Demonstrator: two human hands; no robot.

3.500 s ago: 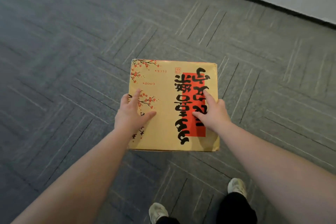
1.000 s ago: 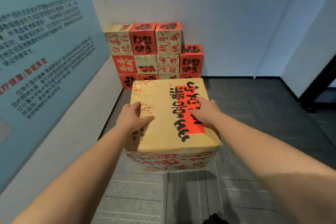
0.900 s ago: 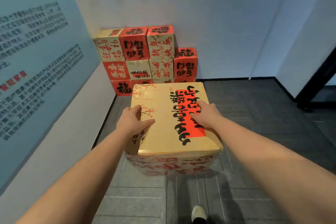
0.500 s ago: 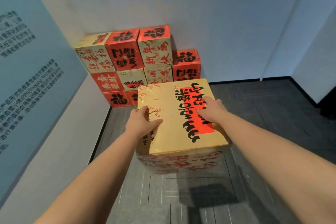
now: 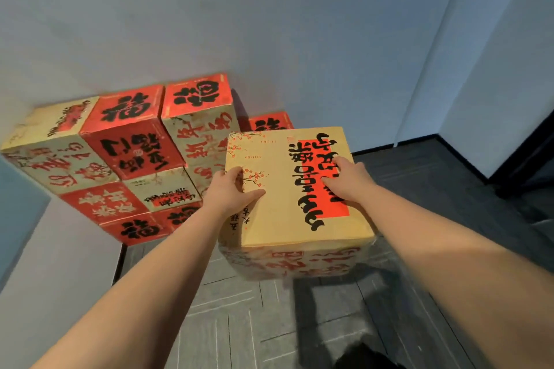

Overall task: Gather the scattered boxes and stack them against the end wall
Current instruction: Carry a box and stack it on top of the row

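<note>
Yellow cardboard box with black calligraphy (image 5: pixel 287 189) carried, hiding part of red-and-cream box stack (image 5: pixel 126 159); left hand (image 5: pixel 230 193) grip pinching its edge, right hand (image 5: pixel 344 181) fingers curled on top, underside hidden.

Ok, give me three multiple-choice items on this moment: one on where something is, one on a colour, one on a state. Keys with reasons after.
1. Where does the stack of boxes stand?
A. in the middle of the floor
B. against the end wall, in the left corner
C. beside the dark doorway on the right

2. What colour is the panel behind the black lettering on top of the carried box?
A. red
B. green
C. white

3. What is the state of the carried box?
A. resting on the stack
B. lying on the floor
C. held off the floor by both hands

Answers:
1 B: the stack sits in the corner where the end wall meets the left wall.
2 A: a red rectangle lies under the lettering.
3 C: the left hand and right hand hold its top, and its shadow falls on the floor beneath.
</note>
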